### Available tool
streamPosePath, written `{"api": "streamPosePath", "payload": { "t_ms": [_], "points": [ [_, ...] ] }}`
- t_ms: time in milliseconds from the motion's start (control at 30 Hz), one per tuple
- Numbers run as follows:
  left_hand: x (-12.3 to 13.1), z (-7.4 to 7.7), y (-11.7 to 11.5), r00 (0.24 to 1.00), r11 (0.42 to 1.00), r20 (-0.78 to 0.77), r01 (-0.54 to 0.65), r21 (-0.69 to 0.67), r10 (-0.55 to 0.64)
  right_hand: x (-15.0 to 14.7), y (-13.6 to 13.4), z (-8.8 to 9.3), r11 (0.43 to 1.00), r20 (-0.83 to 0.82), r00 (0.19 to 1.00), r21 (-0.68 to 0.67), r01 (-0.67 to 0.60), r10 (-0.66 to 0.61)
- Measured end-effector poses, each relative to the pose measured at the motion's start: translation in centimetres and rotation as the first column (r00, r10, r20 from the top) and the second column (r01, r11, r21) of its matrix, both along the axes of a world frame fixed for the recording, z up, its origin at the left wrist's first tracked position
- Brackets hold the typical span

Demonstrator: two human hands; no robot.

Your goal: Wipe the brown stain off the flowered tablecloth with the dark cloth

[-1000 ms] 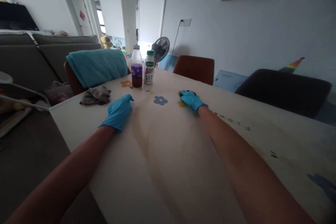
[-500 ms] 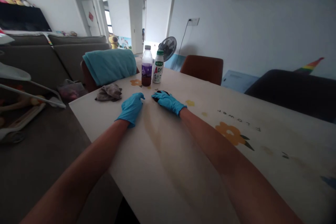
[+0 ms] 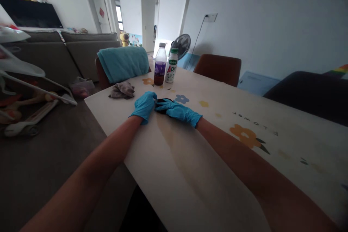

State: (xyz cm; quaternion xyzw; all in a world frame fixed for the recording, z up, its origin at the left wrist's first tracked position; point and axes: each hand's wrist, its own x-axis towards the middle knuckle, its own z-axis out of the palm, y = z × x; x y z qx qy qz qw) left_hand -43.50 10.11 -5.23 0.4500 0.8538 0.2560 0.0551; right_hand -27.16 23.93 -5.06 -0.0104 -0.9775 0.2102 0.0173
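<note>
Both gloved hands met on the table (image 3: pixel 190 174): left hand (image 3: pixel 144 106) flat and open, right hand (image 3: pixel 178 111) pressing a small dark cloth (image 3: pixel 162 100), seemingly soft, light, best pinched at its edge.

Pale blue wall (image 3: pixel 272 25), grey sofa (image 3: pixel 67 50), brown chair (image 3: pixel 219 69), standing fan (image 3: pixel 181 45), bright open doorway (image 3: pixel 149 14)

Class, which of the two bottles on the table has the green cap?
The white bottle with red lettering, on the right. The clear bottle beside it holds dark liquid and has a pale cap.
</note>
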Motion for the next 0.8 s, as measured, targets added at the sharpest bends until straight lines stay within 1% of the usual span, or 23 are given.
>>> {"api": "streamPosePath", "payload": {
  "t_ms": [133, 400, 633, 800],
  "points": [
    [0.2, 0.1, 0.0, 1.0, 1.0, 0.018, -0.008, 0.002, 0.008, 1.7, -1.0, 0.2, 0.996, -0.003, 0.997, -0.044, -0.081, 0.081],
    [-0.1, -0.1, 0.1, 1.0, 1.0, 0.021, -0.012, 0.022, 0.011, 5.8, -2.5, 0.3, 0.972, 0.006, 0.984, -0.154, -0.178, 0.181],
    [0.0, 0.0, -0.1, 1.0, 1.0, 0.017, -0.004, 0.013, 0.004, 9.4, -5.1, 0.7, 0.958, 0.011, 0.988, -0.244, -0.148, 0.156],
    [-0.1, -0.3, 0.0, 1.0, 1.0, 0.005, 0.021, 0.022, -0.021, 13.6, -7.2, 0.9, 0.947, 0.029, 0.994, -0.309, -0.088, 0.101]
  ]
}}
